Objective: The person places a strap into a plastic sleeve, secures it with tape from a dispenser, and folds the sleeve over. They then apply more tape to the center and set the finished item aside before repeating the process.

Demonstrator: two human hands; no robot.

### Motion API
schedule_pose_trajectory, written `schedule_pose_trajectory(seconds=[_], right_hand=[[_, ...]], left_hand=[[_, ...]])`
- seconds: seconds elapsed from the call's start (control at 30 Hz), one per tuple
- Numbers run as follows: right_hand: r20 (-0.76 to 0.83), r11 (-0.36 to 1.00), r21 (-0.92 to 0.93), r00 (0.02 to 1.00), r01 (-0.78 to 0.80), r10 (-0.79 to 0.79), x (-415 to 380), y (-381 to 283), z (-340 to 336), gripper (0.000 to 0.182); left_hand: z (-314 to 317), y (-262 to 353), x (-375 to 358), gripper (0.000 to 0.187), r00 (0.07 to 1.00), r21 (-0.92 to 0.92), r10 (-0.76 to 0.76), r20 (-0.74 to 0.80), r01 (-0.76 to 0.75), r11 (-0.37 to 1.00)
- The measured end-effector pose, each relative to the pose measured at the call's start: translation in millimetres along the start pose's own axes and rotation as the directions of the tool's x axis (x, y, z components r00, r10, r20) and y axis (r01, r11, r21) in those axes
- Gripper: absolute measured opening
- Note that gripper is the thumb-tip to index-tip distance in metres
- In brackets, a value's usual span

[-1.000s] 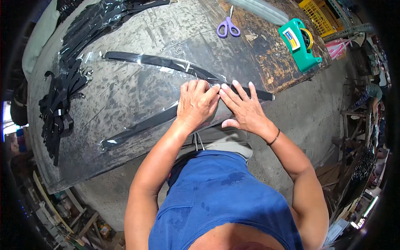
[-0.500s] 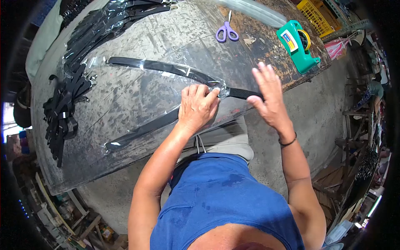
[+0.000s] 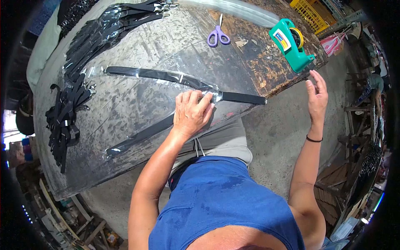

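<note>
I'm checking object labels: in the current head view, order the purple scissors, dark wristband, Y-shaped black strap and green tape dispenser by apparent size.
1. Y-shaped black strap
2. Green tape dispenser
3. Purple scissors
4. Dark wristband

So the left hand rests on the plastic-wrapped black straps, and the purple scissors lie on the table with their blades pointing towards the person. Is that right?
Not quite: the head view shows the blades of the purple scissors pointing away from the person, handles nearer. The left hand does rest on the plastic-wrapped black straps.
</note>
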State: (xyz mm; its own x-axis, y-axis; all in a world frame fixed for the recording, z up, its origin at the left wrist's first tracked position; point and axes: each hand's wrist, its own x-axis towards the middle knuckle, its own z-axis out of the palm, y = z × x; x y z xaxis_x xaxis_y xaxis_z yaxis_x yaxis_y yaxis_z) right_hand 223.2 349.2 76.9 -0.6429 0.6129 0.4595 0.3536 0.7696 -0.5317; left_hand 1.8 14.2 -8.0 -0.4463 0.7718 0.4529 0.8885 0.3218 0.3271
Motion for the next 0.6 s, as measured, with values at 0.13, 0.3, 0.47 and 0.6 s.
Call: schedule_pose_trajectory(seconds=[0.13,0.3,0.47,0.6], right_hand=[[-0.121,0.974,0.097,0.969,-0.206,0.217,21.4,27.1,-11.4,0.027],[-0.141,0.875,0.318,0.894,-0.365,0.424,54.6,87.0,-8.5,0.014],[-0.001,0.833,0.290,0.870,-0.472,0.493,94.4,79.7,-2.7,0.021],[0.250,0.839,0.213,0.858,-0.501,0.449,125.9,76.7,4.5,0.023]], left_hand=[[-4.8,4.2,2.2,0.037,1.000,0.029,-0.013,0.021,0.012,0.999],[-5.8,5.9,4.0,0.035,0.999,-0.007,-0.006,0.041,0.006,1.000],[-7.2,7.1,4.3,0.037,0.997,0.021,-0.004,0.074,0.002,1.000],[-7.5,7.1,4.7,0.038,0.996,0.035,-0.001,0.088,-0.002,0.999]])
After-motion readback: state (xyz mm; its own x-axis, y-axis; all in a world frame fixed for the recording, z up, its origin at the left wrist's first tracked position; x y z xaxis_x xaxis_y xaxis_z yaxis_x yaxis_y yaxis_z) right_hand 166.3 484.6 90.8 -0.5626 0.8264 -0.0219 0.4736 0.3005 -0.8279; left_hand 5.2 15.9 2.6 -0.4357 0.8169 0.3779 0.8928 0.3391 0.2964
